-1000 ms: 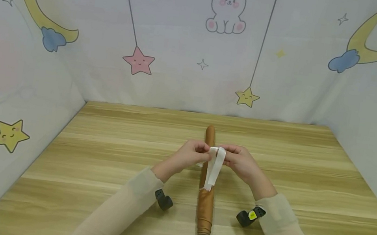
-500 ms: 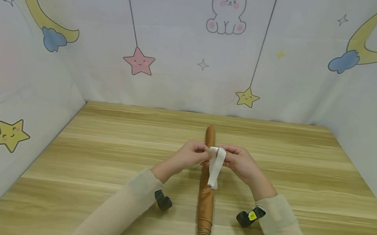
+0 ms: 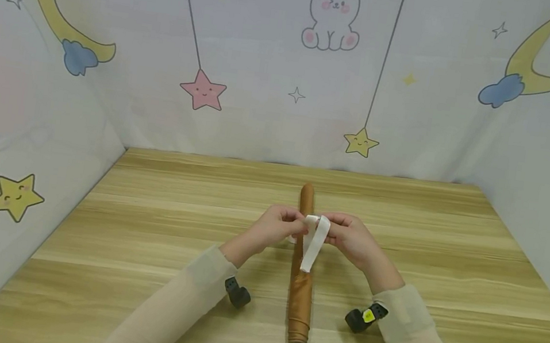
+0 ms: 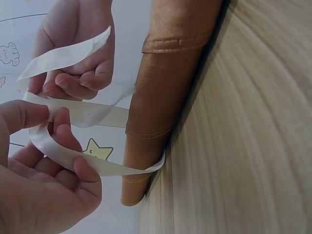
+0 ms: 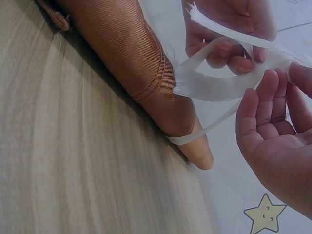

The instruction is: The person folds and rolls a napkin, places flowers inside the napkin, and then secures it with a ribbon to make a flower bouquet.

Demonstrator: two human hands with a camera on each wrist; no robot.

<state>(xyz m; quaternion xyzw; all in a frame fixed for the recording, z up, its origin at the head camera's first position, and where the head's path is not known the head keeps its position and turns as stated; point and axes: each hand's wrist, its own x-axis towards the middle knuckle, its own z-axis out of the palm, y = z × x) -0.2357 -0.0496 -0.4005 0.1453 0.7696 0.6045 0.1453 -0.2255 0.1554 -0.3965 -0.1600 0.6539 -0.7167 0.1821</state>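
Observation:
A brown rolled-up cloth (image 3: 300, 308) with stitched seams lies lengthwise on the wooden table. A white ribbon (image 3: 317, 244) passes round its far part, as the left wrist view shows, and its frayed ends hang loose over the roll. My left hand (image 3: 275, 226) pinches the ribbon between thumb and fingers just above the cloth. Opposite it, my right hand (image 3: 353, 241) pinches the ribbon too, the hands close together. Folds of ribbon (image 5: 214, 87) cross between the fingers in the right wrist view; whether they form a knot I cannot tell.
The wooden tabletop (image 3: 173, 193) spreads on both sides of the roll. A pale curtain (image 3: 260, 123) printed with stars, moons and a rabbit encloses the back and sides. A brown cord end (image 5: 59, 20) shows beside the roll in the right wrist view.
Both hands stay almost in place, with the ribbon still held. The loose ribbon ends have swung and shifted slightly over the roll, which has not moved.

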